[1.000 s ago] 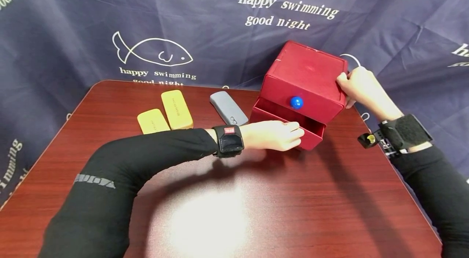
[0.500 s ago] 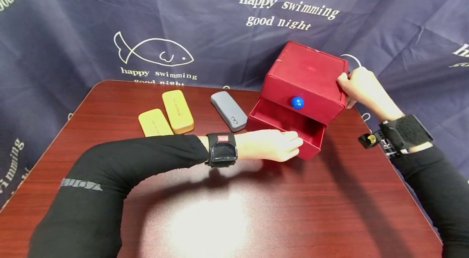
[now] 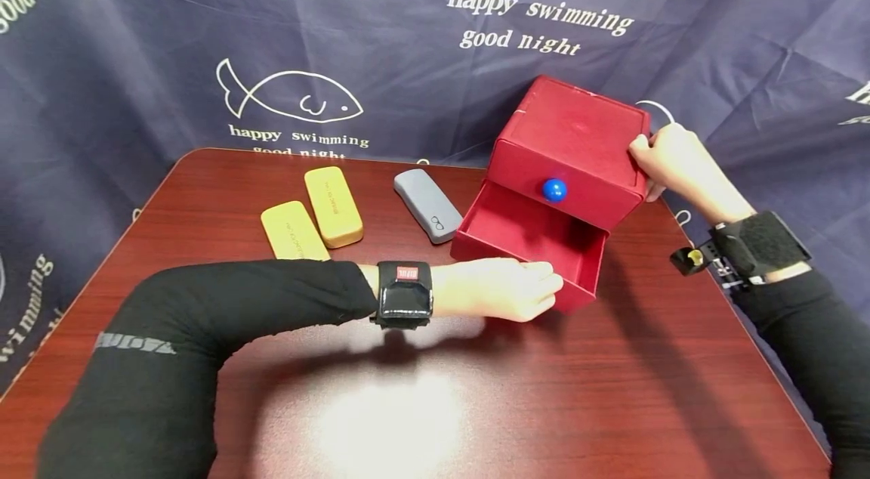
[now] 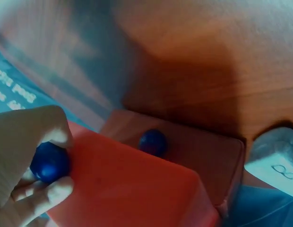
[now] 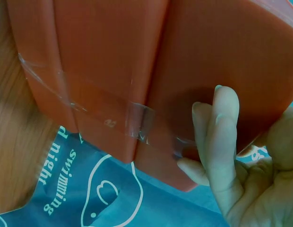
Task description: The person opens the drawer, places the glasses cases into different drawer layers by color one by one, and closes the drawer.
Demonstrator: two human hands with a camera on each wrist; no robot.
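Observation:
A red two-drawer box stands at the back right, its lower drawer pulled out and the upper one closed. In the left wrist view, my left hand pinches the blue knob of that lower drawer between thumb and fingers. The head view hides this knob behind the left hand. A second blue knob sits on the upper drawer's front. My right hand grips the box's upper right edge, thumb on top; in the right wrist view, the fingers of the right hand lie against its side.
Left of the box lies a grey glasses case. Two yellow cases lie farther left, one partly behind the left sleeve. The wooden table ends at a dark blue printed curtain.
My left hand has moved toward the front of the table, drawing the lower drawer farther out so more of its inside shows. The right hand keeps its grip on the box.

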